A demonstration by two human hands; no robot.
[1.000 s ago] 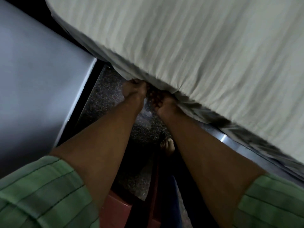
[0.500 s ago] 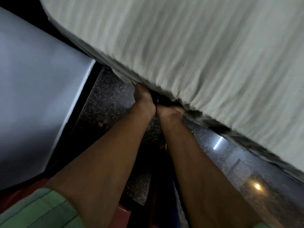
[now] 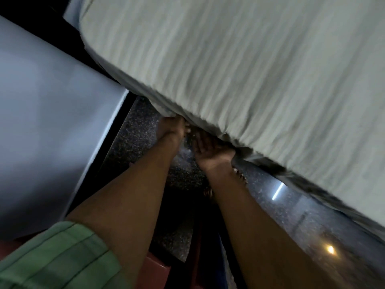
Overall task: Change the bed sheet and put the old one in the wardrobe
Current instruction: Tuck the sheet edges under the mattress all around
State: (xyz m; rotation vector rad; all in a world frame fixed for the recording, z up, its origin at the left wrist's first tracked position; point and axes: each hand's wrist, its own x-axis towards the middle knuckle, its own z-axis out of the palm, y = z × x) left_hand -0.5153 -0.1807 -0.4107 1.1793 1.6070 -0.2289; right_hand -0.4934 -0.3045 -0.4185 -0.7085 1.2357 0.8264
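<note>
Honestly, tucking along a mattress edge comes down to how you work the slack. Both hands are at the near edge of the bed, where the pale green striped bed sheet wraps over the side of the mattress and bunches underneath. The left hand is up against the hanging fold, its fingers curled into the cloth as far as I can see, though the tips are hidden in the fabric. The right hand sits just beside it, palm turned up, fingers reaching under the edge; whether they're pinching cloth or just pushing it in, I can't tell, it's too dark under there.

My take: this looks like the tuck-in stage for this sheet. To do it well, lift the mattress edge a little with one hand and slide the loose sheet flat underneath with the other, palm up, rather than stuffing it in a wad. Pull toward yourself first so the wrinkles on top smooth out. There's a grey panel close on the left and only a narrow strip of speckled floor to stand in.
</note>
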